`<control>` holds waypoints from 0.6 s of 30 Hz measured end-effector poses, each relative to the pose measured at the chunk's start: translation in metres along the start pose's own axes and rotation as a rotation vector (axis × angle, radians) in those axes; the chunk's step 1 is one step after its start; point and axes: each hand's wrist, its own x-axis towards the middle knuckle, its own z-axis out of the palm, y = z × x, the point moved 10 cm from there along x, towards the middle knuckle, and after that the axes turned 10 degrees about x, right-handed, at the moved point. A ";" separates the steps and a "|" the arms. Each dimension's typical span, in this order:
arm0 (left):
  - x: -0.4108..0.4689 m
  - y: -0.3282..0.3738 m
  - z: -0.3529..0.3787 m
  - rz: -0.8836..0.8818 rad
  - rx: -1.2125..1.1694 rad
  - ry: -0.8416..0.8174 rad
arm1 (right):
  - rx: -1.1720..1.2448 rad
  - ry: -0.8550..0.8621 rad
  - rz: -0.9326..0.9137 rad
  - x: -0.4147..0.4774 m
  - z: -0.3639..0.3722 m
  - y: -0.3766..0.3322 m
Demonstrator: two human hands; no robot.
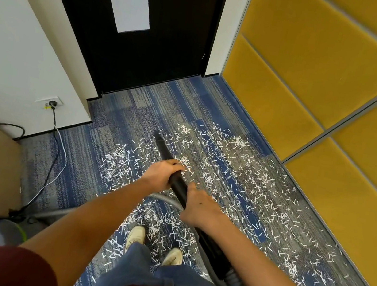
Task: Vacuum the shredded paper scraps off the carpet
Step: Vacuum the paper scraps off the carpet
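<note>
1. Both hands grip the black vacuum wand (179, 188): the left hand (161, 174) curls round it further forward, and the right hand (198, 212) clasps it just behind.
2. Its nozzle (159, 136) points down at the carpet (117, 116); whether it touches cannot be told.
3. White shredded paper scraps (239, 175) lie scattered over the blue-grey striped carpet, around the nozzle and the cream shoes (136, 234).
4. A grey hose (166, 198) loops under the hands.
5. A black door (174, 41) stands ahead, yellow padded panels (318, 64) to the right, and a plugged wall socket (49, 102) to the left.
</note>
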 end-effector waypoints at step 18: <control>-0.053 -0.036 0.006 -0.088 0.004 0.029 | -0.032 -0.028 -0.085 -0.012 0.032 -0.033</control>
